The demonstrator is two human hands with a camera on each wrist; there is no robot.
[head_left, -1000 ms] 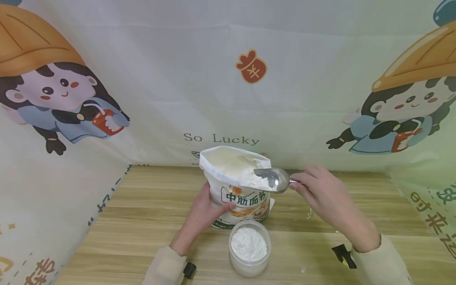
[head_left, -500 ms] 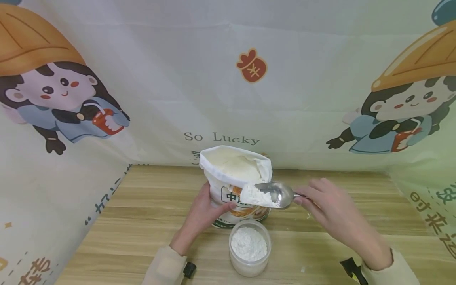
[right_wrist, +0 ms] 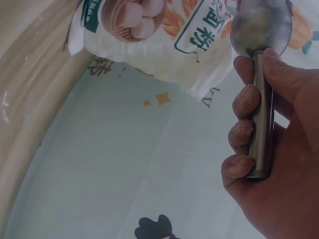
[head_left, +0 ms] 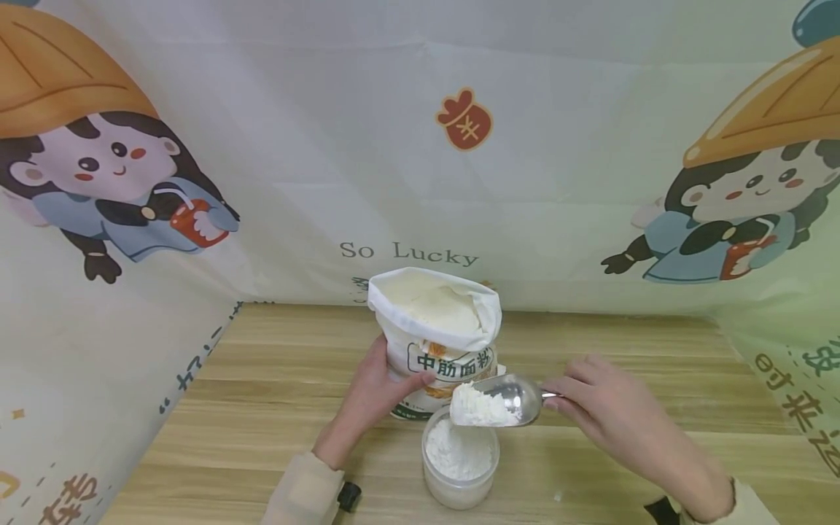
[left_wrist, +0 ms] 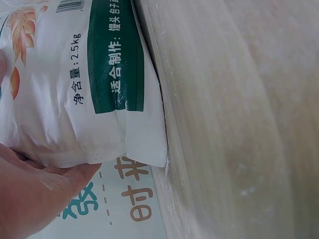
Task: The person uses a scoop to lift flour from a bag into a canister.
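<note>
An open white flour bag (head_left: 459, 364) stands upright on the table, flour visible in its mouth. My left hand (head_left: 374, 394) grips its left side, thumb across the front; in the left wrist view the fingers (left_wrist: 75, 174) reach round behind the bag (left_wrist: 55, 114). My right hand (head_left: 610, 415) holds a metal scoop (head_left: 525, 401) heaped with flour. In the right wrist view, curled fingers and thumb wrap the scoop's handle (right_wrist: 261, 114). The scoop is over the far rim of a round clear tub (head_left: 459, 492), which has flour inside and stands in front of the bag.
The wooden table (head_left: 262, 408) ends against a printed backdrop (head_left: 295, 146) behind the bag, with more backdrop at both sides. Small white flour specks lie on the tabletop right of the tub. Black wrist straps show near both sleeves.
My right hand has drawn the flour-filled scoop out of the bag's mouth and moved it down and nearer, over the tub. The left hand and the bag have stayed in place.
</note>
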